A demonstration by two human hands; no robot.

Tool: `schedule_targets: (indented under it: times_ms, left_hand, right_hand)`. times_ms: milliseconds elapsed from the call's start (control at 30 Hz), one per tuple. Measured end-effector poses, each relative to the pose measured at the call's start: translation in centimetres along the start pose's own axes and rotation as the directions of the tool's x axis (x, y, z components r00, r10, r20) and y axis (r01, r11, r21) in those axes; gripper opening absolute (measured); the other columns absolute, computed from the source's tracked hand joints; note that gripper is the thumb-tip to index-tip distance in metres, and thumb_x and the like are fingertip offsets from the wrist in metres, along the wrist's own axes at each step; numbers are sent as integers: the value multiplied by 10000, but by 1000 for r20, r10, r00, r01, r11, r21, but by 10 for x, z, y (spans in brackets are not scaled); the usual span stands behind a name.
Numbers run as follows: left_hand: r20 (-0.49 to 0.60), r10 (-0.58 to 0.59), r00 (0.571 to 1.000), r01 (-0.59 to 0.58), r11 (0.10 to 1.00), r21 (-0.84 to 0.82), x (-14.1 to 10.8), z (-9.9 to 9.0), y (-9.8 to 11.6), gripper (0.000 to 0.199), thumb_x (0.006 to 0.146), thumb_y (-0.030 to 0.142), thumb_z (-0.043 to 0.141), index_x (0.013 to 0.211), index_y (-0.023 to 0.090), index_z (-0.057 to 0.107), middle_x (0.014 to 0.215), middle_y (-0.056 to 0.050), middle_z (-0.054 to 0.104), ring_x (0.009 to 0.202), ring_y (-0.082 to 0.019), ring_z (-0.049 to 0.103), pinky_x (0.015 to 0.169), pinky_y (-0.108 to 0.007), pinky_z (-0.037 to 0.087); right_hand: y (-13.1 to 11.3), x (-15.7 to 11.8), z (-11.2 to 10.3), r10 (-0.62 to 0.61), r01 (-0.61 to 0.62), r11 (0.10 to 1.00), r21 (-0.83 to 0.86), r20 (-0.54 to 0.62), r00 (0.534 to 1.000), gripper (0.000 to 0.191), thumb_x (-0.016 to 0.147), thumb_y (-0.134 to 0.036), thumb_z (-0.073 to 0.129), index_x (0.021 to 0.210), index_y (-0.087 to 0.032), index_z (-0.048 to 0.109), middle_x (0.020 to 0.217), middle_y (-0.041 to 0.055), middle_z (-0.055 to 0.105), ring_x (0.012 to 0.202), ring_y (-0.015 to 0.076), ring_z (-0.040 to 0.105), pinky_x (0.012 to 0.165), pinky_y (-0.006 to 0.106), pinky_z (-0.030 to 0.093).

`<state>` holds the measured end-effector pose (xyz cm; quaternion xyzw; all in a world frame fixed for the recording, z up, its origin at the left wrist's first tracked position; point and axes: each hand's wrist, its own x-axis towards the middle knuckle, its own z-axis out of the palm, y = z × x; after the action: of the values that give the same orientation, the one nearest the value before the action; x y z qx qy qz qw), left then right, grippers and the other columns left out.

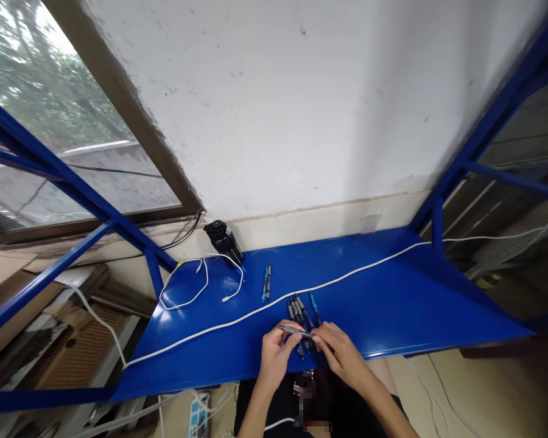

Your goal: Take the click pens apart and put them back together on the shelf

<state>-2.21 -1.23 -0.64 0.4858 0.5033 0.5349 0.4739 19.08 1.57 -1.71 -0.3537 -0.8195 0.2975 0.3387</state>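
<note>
Between my two hands, just above the front of the blue table, is a dark pen point(293, 330) with a grey grip, lying nearly level. My left hand point(277, 350) pinches its left part, thumb against fingers. At the pen's right end, the fingers of my right hand point(335, 345) are closed on it. Under and behind my hands lie several grey and black pens point(300, 309), partly covered by the fingers. A blue pen point(315, 302) rests just right of them. Farther back, a blue pen point(264, 285) and a grey pen point(269, 281) lie side by side.
A long white cable point(342, 278) crosses the blue table point(383, 304). At the back left stands a black bottle point(224, 240), beside a looped white charging cable point(189, 302). Blue metal frame bars point(153, 274) rise at both ends. A power strip point(198, 415) is below the front edge.
</note>
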Motion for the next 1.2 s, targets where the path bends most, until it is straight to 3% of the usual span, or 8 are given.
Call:
schedule_targets:
  times_ms: [167,367,533,733,833,967,1067,1200]
  left_hand:
    - [19,9,1000,-8,1000,-22,0,0,2,259,960,429,802,954,175,851,985,-108,810,955,-274,760,934,-382,606]
    - [-28,-6,1000,5,998,-58,-2,-1,1,260,951,424,820,936,165,842,943,-95,802,920,-262,751,889,-355,596]
    - [-38,-20,999,17,997,-77,-1,-4,-6,278,948,433,826,935,157,856,955,-105,812,913,-263,740,865,-344,579]
    - [-15,-9,1000,8,993,-114,0,-8,-10,327,970,473,798,944,153,857,969,-118,822,935,-277,755,889,-355,583]
    - [48,3,999,-1,999,-50,-1,-4,-3,293,976,454,793,1034,177,866,1065,-127,837,1027,-299,762,961,-383,577]
    - [58,35,998,-42,993,113,-2,4,4,245,943,415,828,1082,217,861,1102,-104,826,1038,-290,737,967,-382,558]
    - [7,42,999,-43,990,132,-3,7,5,249,1015,431,733,1036,210,846,1045,-95,814,1002,-276,740,939,-370,554]
    - [-2,15,1000,-15,994,105,-2,5,6,332,1069,473,647,1011,202,828,1014,-91,816,993,-271,747,921,-346,541]
  right_hand:
    - [-1,0,-1,47,-48,998,42,25,999,379,1189,-346,392,918,-241,636,767,0,637,772,205,626,876,376,526]
    - [-4,-4,2,98,-87,985,151,-66,993,197,1126,-396,582,1220,-244,664,1038,61,746,937,234,688,902,360,530]
    - [-22,-2,7,242,-215,913,347,-36,970,312,1125,-476,569,984,-228,696,864,18,688,795,195,627,759,312,480]
    - [-31,1,35,545,-352,539,765,2,838,488,966,-624,772,779,-194,640,634,-38,520,569,120,424,562,270,340]
    - [-31,7,41,670,-222,261,939,-12,742,469,840,-622,906,874,-196,713,611,-57,496,539,110,400,522,261,346]
    - [-27,21,20,787,36,19,999,-37,616,446,774,-581,979,908,-244,719,933,14,707,842,188,654,726,312,567]
    - [-23,30,-8,781,191,-109,976,-34,623,387,799,-456,998,956,-266,699,899,-23,678,863,179,666,789,329,605]
    - [-21,30,-39,717,353,-279,893,-51,696,320,919,-371,916,941,-250,621,684,-100,469,580,97,471,559,234,501]
